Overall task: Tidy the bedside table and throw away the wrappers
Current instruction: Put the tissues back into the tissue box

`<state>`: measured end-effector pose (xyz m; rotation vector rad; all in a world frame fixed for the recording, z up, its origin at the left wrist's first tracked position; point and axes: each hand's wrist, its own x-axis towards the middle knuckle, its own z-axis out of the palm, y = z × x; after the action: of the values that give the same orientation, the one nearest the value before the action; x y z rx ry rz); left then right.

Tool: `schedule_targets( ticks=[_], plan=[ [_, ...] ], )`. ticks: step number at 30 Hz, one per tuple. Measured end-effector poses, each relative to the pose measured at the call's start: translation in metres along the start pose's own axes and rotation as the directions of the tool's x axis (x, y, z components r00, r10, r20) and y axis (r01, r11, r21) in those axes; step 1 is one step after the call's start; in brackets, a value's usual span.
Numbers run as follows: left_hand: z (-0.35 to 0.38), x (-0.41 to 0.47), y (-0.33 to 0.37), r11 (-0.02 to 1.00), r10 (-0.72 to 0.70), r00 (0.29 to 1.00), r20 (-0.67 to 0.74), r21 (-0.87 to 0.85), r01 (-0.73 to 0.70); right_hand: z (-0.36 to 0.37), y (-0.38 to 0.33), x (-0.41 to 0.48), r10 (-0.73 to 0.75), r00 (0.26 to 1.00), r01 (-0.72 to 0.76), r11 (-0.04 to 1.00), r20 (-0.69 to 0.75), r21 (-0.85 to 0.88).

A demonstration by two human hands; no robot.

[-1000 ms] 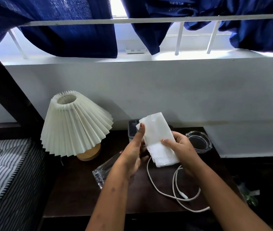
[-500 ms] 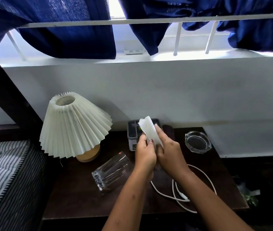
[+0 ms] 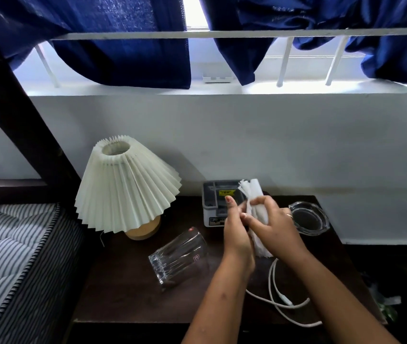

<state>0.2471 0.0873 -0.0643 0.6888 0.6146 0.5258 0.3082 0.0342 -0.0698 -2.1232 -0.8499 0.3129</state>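
**A:** What can't you make out here?

**B:** Plenty. The middle of the white wrapper (image 3: 253, 194) is buried between the two hands, so only its top and its lower end show. The grey box (image 3: 216, 203) behind them is partly covered by the left hand (image 3: 236, 234), and its yellow label is too small to read. The white cable (image 3: 275, 291) disappears under the right forearm and runs on toward the lower right. Beyond the table's right edge, something pale and greenish sits in the dark; I cannot tell what it is.

**A:** And the wrapper itself?

**B:** Thin, white, slightly see-through, gathered lengthwise into a narrow bunch. It stands almost upright, just right of frame centre, held above the dark bedside table (image 3: 123, 294) in front of the grey box. The top end fans out in crinkled folds; the bottom end pokes out below the right hand (image 3: 275, 227).

**A:** The fingers?

**B:** The right hand's are curled around the bunch, clamped on it. The left hand presses against it from the left, palm in, fingers straight and close together.

**A:** Anything else on the table?

**B:** A pleated lamp (image 3: 125, 189) at left, a ribbed glass (image 3: 180, 259) lying on its side, a glass ashtray (image 3: 308, 218) at right.
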Motion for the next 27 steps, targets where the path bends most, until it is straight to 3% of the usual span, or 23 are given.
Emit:
schedule_targets(
  ticks=[4,8,9,11,14,18,22,24,27],
  plan=[
    [-0.001,0.008,-0.003,0.997,0.039,0.998,-0.051,0.068,-0.036,-0.002,0.002,0.006,0.009,1.0,-0.009,1.0,-0.006,-0.01],
    [-0.01,0.015,0.005,0.964,0.199,0.972,-0.126,0.201,-0.172,0.001,-0.006,0.031,0.004,0.993,0.003,0.999,-0.116,0.054],
    [-0.014,0.018,0.006,0.916,0.285,0.946,-0.156,0.334,-0.221,0.001,-0.008,0.042,0.031,0.989,-0.019,0.996,-0.143,0.087],
    [-0.024,0.026,0.009,0.696,0.473,0.869,-0.149,0.668,-0.264,-0.001,-0.012,0.065,0.091,0.981,-0.059,0.98,-0.168,0.189],
    [-0.042,0.041,0.016,0.389,0.555,0.827,-0.089,0.907,-0.163,0.003,-0.014,0.094,0.13,0.986,-0.083,0.925,-0.102,0.37],
    [-0.06,0.059,0.019,0.194,0.513,0.855,-0.073,0.98,-0.032,0.017,-0.003,0.119,0.114,0.993,-0.104,0.933,-0.008,0.346],
    [-0.062,0.066,0.013,-0.002,0.43,0.898,0.093,0.995,-0.102,0.025,-0.001,0.134,0.087,0.97,-0.018,0.958,-0.229,0.287],
    [-0.066,0.069,0.014,-0.047,0.373,0.92,0.123,0.992,-0.114,0.028,-0.006,0.138,0.045,0.952,0.045,0.957,-0.302,0.286],
    [-0.076,0.073,0.016,-0.071,0.325,0.94,0.109,0.993,-0.091,0.036,-0.01,0.142,0.033,0.956,0.069,0.94,-0.292,0.333]
  ],
)
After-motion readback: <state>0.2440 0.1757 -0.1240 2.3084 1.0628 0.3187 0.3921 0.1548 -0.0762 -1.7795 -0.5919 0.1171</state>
